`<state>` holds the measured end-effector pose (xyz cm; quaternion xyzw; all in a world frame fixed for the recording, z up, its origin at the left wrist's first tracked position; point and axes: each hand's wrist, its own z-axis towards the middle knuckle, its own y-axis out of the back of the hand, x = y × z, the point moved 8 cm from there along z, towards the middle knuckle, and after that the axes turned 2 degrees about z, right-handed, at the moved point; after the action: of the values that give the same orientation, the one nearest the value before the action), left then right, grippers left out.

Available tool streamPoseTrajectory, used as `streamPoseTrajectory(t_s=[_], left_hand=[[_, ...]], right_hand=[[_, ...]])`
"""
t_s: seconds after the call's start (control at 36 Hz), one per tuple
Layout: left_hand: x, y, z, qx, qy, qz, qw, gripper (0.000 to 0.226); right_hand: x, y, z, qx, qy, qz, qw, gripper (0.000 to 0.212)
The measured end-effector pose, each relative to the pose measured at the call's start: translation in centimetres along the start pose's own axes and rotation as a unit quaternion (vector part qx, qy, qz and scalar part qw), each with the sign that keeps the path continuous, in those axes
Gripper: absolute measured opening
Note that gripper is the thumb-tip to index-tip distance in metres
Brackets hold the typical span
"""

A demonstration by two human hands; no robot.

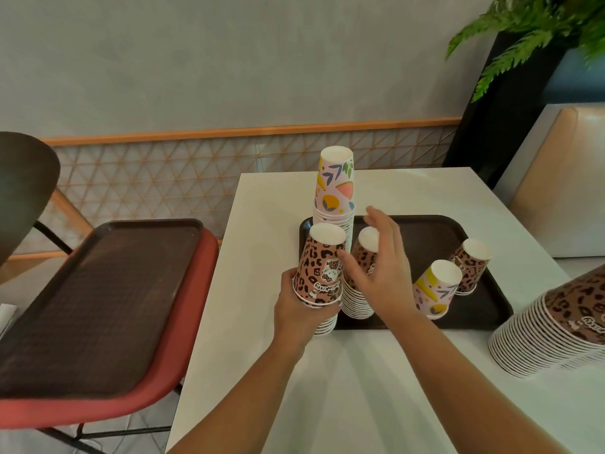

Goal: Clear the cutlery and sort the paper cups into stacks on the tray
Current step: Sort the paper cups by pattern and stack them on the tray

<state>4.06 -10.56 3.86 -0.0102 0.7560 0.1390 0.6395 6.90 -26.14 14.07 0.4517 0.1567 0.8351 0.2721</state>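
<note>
Brown and ribbed, a spare tray point(98, 303) lies on a red chair seat point(183, 365) at the left of the frame, with a dark chair back point(23, 191) above it at the far left edge. Just right of the chair stands a white table point(343, 388) that fills the lower centre and right. Near the middle of the frame the left hand point(299, 309) grasps a short stack of leopard-print cups point(319, 276), fingers curled round its lower rims; the stack is upside down and sits at the near left corner of the dark tray point(432, 234) on the table. Behind it, at the tray's far left corner, rises a tall stack of floral cups point(334, 188), also inverted. Just right of the held stack is a second leopard-print stack point(361, 273), and the right hand point(383, 270) hovers in front of it with fingers spread and loose, gripping nothing. Further right on the tray, a single floral cup point(433, 288) leans, touching a small leopard-print cup point(469, 265) beside it. At the lower right edge, a long leopard-print stack point(550, 332) lies on its side on the table, off the tray. A green fern point(530, 37) hangs in the upper right corner.
</note>
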Motion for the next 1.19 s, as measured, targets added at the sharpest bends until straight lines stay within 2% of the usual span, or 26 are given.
streamPoseTrajectory(t_s=[0.06, 0.14, 0.25, 0.39, 0.5, 0.61, 0.72, 0.83, 0.89, 1.19], left_hand=[[-0.1, 0.0, -0.1, 0.003, 0.002, -0.005, 1.000, 0.076], [-0.5, -0.1, -0.1, 0.003, 0.002, -0.007, 1.000, 0.074], [-0.7, 0.0, -0.2, 0.013, -0.003, 0.005, 1.000, 0.076], [-0.6, -0.1, -0.3, 0.032, -0.017, 0.044, 0.998, 0.085], [-0.1, -0.1, -0.2, 0.020, -0.007, 0.036, 0.999, 0.087], [0.1, -0.2, -0.3, 0.013, -0.003, 0.036, 0.999, 0.076], [0.5, -0.2, -0.2, 0.012, 0.004, 0.043, 0.999, 0.075], [0.7, -0.1, -0.2, 0.010, 0.007, 0.047, 0.999, 0.075], [0.7, 0.1, -0.2, 0.006, 0.006, 0.050, 0.999, 0.076], [0.1, 0.1, -0.1, 0.004, 0.003, 0.044, 0.999, 0.077]], right_hand=[[1.2, -1.0, -0.1, 0.051, 0.002, 0.026, 0.998, 0.074], [1.6, -3.0, -0.6, 0.118, -0.044, 0.056, 0.990, 0.081], [0.8, -4.5, -1.1, 0.152, -0.108, 0.071, 0.980, 0.076], [0.5, -4.5, -1.0, 0.136, -0.130, 0.075, 0.979, 0.068], [0.8, -3.6, -0.3, 0.104, -0.135, 0.093, 0.981, 0.065], [1.1, -1.8, 1.1, 0.058, -0.125, 0.110, 0.984, 0.064], [1.5, 1.1, 2.6, -0.016, -0.110, 0.125, 0.986, 0.047], [1.8, 4.1, 3.3, -0.116, -0.083, 0.130, 0.981, 0.064], [1.5, 5.0, 3.4, -0.140, -0.074, 0.117, 0.980, 0.070], [-2.9, 1.5, 0.8, -0.037, -0.117, 0.012, 0.992, 0.076]])
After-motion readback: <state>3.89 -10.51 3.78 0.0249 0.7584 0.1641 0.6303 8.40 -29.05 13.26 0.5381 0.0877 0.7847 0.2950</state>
